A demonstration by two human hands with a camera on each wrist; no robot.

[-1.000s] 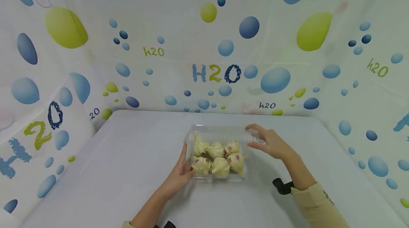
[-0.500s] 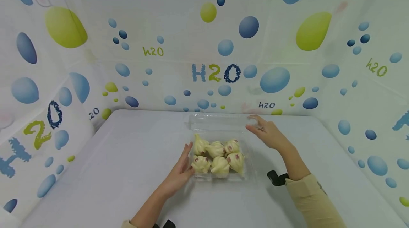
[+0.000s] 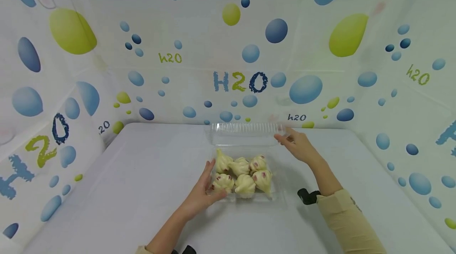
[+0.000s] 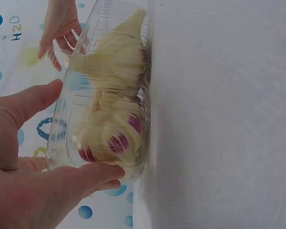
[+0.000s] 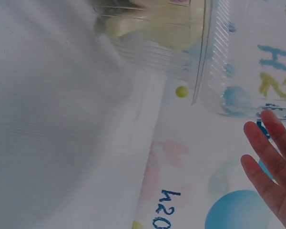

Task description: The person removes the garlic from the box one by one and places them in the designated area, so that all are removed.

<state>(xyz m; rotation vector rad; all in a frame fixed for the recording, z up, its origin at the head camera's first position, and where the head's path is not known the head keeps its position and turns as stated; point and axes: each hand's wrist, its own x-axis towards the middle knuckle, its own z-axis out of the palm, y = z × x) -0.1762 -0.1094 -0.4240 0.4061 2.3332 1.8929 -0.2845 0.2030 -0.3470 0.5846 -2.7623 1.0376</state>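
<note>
A clear plastic box (image 3: 278,188) stands on the white table, holding several pale garlic bulbs (image 3: 245,186) with purple streaks. Its hinged clear lid (image 3: 246,138) is raised along the far side. My left hand (image 3: 200,198) grips the box's left end, with the thumb at the near corner. In the left wrist view the left hand's fingers lie around the plastic wall, close to the garlic. At the lid's right edge, my right hand (image 3: 299,146) pinches the plastic between thumb and forefinger. In the right wrist view its other fingers (image 5: 267,164) spread beside the lid; the thumb is hidden.
The white table (image 3: 142,175) reaches back to a spotted curtain (image 3: 199,20) printed with H2O, which also hangs at both sides. Black wrist mounts (image 3: 308,197) jut from under the sleeves.
The lid has swung up and away from over the garlic, my right hand moving back with it. My left thumb has shifted slightly right along the box's near edge.
</note>
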